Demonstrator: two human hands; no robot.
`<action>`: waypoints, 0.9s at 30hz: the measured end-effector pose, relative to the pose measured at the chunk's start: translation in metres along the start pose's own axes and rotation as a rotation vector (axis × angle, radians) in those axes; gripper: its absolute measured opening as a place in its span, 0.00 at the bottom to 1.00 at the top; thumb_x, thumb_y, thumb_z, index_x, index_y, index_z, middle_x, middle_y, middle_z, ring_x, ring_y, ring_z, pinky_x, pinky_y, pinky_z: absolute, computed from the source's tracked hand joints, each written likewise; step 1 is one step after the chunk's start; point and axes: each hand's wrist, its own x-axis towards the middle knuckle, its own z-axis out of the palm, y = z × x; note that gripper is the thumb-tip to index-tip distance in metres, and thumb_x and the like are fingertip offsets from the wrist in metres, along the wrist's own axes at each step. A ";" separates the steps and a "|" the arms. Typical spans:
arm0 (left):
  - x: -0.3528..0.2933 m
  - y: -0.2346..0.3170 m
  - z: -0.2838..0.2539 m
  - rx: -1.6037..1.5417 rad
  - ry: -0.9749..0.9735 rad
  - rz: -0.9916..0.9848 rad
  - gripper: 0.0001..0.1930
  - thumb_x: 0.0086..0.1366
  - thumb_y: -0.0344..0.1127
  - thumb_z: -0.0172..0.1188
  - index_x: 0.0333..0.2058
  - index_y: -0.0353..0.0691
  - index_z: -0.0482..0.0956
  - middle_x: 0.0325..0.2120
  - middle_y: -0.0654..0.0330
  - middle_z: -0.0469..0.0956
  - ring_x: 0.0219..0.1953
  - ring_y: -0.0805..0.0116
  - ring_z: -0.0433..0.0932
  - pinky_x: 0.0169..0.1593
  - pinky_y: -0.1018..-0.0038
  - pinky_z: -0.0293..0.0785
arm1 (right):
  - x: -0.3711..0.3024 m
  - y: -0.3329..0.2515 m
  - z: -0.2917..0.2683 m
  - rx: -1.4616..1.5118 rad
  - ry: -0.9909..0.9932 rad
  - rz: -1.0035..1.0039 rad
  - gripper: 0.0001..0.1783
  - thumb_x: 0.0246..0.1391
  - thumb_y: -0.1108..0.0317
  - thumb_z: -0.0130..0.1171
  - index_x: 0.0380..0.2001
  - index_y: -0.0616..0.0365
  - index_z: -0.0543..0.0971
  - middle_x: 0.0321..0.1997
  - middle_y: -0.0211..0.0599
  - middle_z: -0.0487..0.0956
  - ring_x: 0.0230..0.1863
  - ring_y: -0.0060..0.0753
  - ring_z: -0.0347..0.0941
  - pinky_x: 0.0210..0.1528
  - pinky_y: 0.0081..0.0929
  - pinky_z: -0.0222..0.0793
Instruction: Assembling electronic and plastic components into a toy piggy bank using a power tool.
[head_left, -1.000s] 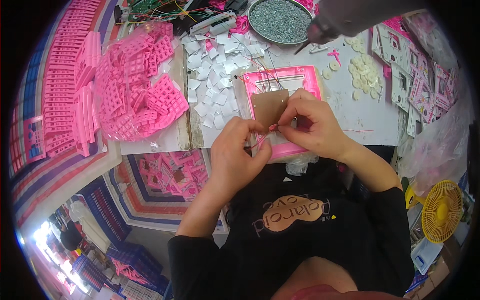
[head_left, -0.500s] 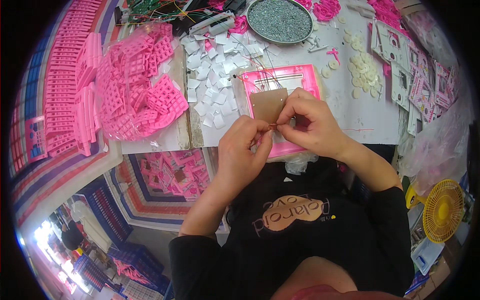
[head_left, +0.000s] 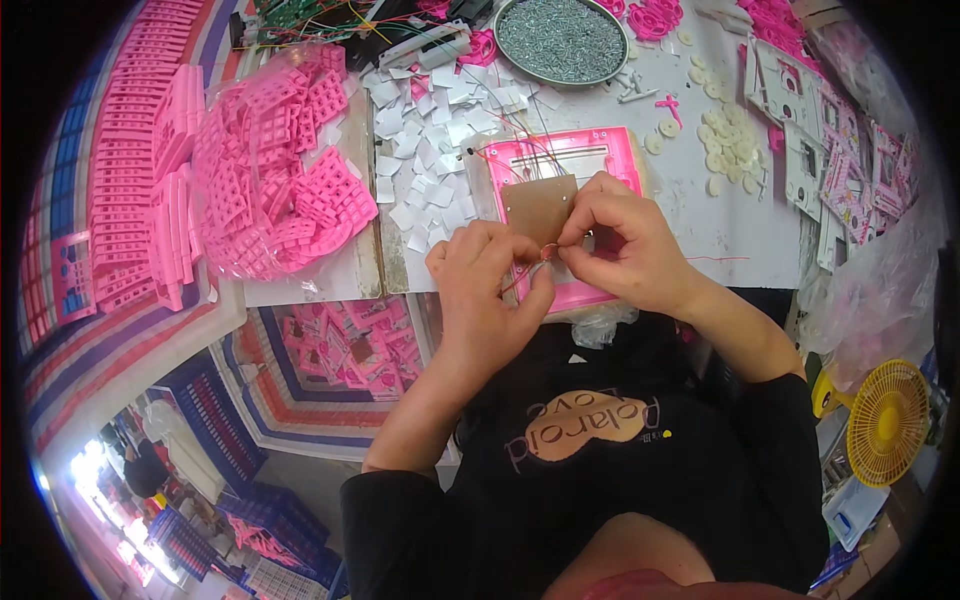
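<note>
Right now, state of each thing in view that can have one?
Left hand: curled, grip on wire unclear
Right hand: thumb and forefinger pinched
Pink housing: open
Brown board: over the housing
Round dish: uncovered, full of small metal pieces
Clear bag: filled with pink parts
Yellow fan: spinning unclear

From the person's head the fisheye view looks steeply down, fairly near, past the chest [head_left: 600, 490] onto the worktable [head_left: 735, 225]

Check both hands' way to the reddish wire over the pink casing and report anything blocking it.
Nothing visible does: the left hand and right hand both have fingertips at the reddish wire. The brown board sits just beyond, over the pink casing, not in between.
</note>
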 end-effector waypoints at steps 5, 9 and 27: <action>-0.001 -0.001 0.001 -0.014 -0.007 -0.016 0.08 0.53 0.28 0.67 0.32 0.43 0.79 0.32 0.61 0.77 0.37 0.63 0.76 0.48 0.67 0.59 | 0.000 0.000 0.000 -0.020 -0.004 -0.020 0.07 0.48 0.72 0.67 0.32 0.55 0.80 0.35 0.30 0.72 0.34 0.19 0.70 0.27 0.17 0.67; -0.003 -0.001 0.001 -0.028 -0.004 -0.008 0.07 0.53 0.26 0.67 0.32 0.42 0.79 0.32 0.61 0.77 0.35 0.64 0.75 0.47 0.67 0.61 | 0.001 -0.009 -0.002 -0.076 -0.026 0.034 0.07 0.47 0.73 0.67 0.32 0.54 0.80 0.37 0.31 0.75 0.35 0.24 0.71 0.29 0.20 0.69; 0.000 -0.003 -0.007 -0.349 -0.177 -0.348 0.04 0.63 0.22 0.63 0.37 0.32 0.80 0.28 0.66 0.76 0.24 0.85 0.69 0.26 0.84 0.63 | -0.011 -0.004 0.011 -0.528 0.131 -0.579 0.14 0.42 0.77 0.71 0.35 0.59 0.80 0.35 0.35 0.82 0.31 0.39 0.75 0.31 0.30 0.74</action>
